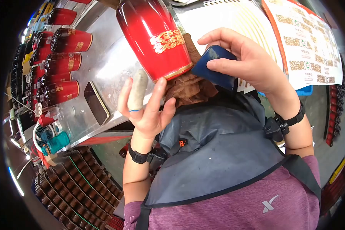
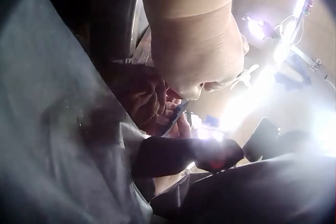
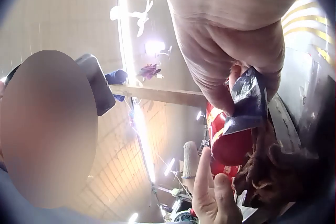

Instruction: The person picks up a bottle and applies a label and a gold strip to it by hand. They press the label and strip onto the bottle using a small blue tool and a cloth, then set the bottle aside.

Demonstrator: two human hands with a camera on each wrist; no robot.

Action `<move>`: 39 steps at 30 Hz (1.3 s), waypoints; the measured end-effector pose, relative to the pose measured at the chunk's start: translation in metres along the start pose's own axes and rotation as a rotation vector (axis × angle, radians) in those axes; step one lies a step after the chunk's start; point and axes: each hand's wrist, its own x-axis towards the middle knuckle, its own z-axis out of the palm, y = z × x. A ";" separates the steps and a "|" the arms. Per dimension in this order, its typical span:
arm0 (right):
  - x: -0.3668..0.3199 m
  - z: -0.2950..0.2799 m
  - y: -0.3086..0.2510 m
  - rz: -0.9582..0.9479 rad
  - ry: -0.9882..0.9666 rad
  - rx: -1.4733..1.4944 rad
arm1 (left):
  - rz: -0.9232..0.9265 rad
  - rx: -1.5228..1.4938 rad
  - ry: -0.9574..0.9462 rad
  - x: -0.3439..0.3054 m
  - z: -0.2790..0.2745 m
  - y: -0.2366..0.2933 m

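Note:
A glossy red jar [image 1: 145,34] with a dark upper part and a gold pattern lies on its side on a crumpled brown cloth [image 1: 189,92], its gold-rimmed end towards the person. My right hand [image 1: 253,63] pinches a flat dark-blue scraper [image 1: 218,76] between thumb and fingers, close beside that end. The same scraper [image 3: 247,106] shows worn, whitish marks in the right wrist view. My left hand [image 1: 147,117] is raised with fingers extended, one fingertip right at the jar's rim. One of its fingers wears a pale finger cot [image 1: 138,92]. The left wrist view is mostly dark and glare.
A phone [image 1: 96,102] lies on the metal table [image 1: 111,65], left of the jar. Several similar red jars [image 1: 63,94] stand along the far left. Sheets of gold decals [image 1: 310,50] lie at the right. Below left are rows of brown pieces [image 1: 76,188] and a small fan [image 1: 44,133].

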 end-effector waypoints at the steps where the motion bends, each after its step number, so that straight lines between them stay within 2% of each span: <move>1: 0.001 0.001 0.002 0.000 -0.001 -0.001 | 0.021 0.034 -0.037 0.001 -0.002 0.002; 7: 0.003 0.007 0.003 -0.001 0.017 -0.022 | 0.068 0.017 -0.074 0.006 0.000 0.001; 9: 0.005 0.010 0.004 -0.073 0.035 -0.016 | 0.103 0.036 -0.088 0.007 0.001 0.001; 13: 0.008 0.013 0.003 -0.105 -0.021 -0.061 | 0.059 -0.006 -0.069 0.011 0.004 0.004; 18: 0.009 0.015 0.004 -0.249 0.044 -0.192 | 0.108 -0.025 -0.052 0.013 0.004 0.001; 21: -0.001 0.014 -0.006 -0.172 0.112 -0.162 | 0.060 0.010 -0.051 0.012 -0.001 0.003; 24: -0.001 0.005 0.002 -0.170 0.191 -0.224 | 0.043 0.026 -0.049 0.009 -0.001 0.002; 28: 0.003 0.008 0.007 -0.213 0.203 -0.226 | 0.044 0.030 -0.065 0.007 0.001 0.003; 34: 0.003 0.010 0.004 -0.223 0.114 -0.194 | 0.050 0.045 -0.069 0.008 0.000 0.004; 36: 0.002 0.010 0.000 -0.127 0.017 -0.138 | 0.055 0.049 -0.070 0.009 0.000 0.005; 39: 0.002 0.011 0.000 -0.186 -0.011 -0.154 | 0.053 0.043 -0.064 0.009 0.001 0.005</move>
